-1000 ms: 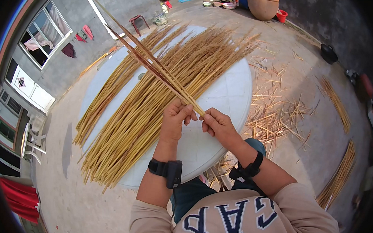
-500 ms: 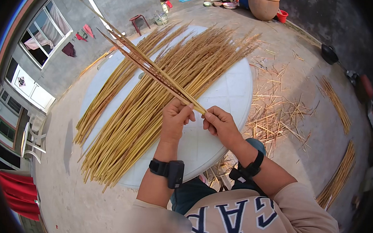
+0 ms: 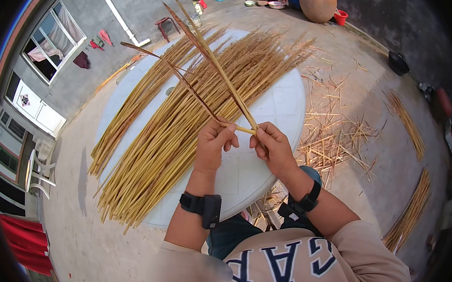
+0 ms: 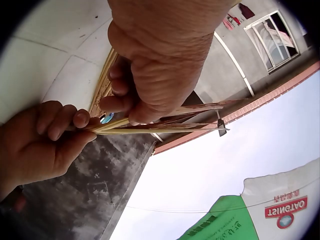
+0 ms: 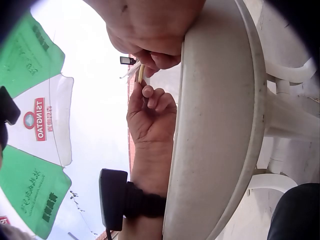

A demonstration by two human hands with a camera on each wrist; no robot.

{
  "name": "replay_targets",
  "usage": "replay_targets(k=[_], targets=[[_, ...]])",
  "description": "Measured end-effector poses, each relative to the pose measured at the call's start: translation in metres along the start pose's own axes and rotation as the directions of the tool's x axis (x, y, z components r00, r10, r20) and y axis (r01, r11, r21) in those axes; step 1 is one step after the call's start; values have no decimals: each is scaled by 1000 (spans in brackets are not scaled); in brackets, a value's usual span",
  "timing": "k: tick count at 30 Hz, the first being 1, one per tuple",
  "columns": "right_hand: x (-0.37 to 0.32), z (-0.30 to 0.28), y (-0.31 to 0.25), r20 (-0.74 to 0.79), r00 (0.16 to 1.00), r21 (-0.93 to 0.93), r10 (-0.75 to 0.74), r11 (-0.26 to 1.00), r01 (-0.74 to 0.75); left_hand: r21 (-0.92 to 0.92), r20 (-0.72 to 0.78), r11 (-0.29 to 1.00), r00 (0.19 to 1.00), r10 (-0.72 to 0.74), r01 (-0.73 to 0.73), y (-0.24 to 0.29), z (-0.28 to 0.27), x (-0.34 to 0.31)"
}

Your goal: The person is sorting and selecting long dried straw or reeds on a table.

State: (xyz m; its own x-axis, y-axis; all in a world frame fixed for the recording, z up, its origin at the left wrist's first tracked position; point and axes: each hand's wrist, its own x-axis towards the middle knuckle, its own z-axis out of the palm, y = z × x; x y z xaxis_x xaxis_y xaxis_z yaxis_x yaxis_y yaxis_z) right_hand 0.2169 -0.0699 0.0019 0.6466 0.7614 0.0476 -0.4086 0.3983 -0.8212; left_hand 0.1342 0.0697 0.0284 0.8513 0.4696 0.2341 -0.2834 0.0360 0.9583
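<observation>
My left hand (image 3: 214,145) pinches a reddish-brown leaf sheath (image 3: 190,88) between thumb and fingers. Beside it, my right hand (image 3: 276,150) grips the butt of a long yellow reed stalk (image 3: 234,94), which slants up and away. Sheath and stalk spread apart in a V, joined by a short yellow piece between the hands. In the left wrist view the pale stalk (image 4: 150,131) runs past the fingertips of both hands. Below the hands, a thick pile of feathery-topped reeds (image 3: 158,147) lies across a white round table (image 3: 282,105).
A thinner row of reeds (image 3: 129,117) lies along the table's far left. Loose peelings (image 3: 335,132) litter the ground at right, near two reed bundles (image 3: 410,126) on the concrete. A small stool (image 3: 166,29) and a clay pot (image 3: 317,7) stand behind.
The strips lay close together before; now the stalk has swung right and upright, away from the sheath. My right hand has turned and moved slightly, while my left hand stays in place.
</observation>
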Motion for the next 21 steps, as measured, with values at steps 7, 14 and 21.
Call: replay_targets(k=[7, 14, 21], targets=[[-4, 5, 12, 17, 990, -390, -141, 910, 137, -1, -39, 999, 999, 32, -32, -2, 3, 4], [-5, 7, 21, 90, 947, -618, -309, 728, 296, 65, -104, 998, 994, -16, 23, -6, -7, 5], [-5, 13, 24, 122, 861, -676, -494, 594, 436, -18, -89, 999, 995, -37, 36, -3, -4, 4]])
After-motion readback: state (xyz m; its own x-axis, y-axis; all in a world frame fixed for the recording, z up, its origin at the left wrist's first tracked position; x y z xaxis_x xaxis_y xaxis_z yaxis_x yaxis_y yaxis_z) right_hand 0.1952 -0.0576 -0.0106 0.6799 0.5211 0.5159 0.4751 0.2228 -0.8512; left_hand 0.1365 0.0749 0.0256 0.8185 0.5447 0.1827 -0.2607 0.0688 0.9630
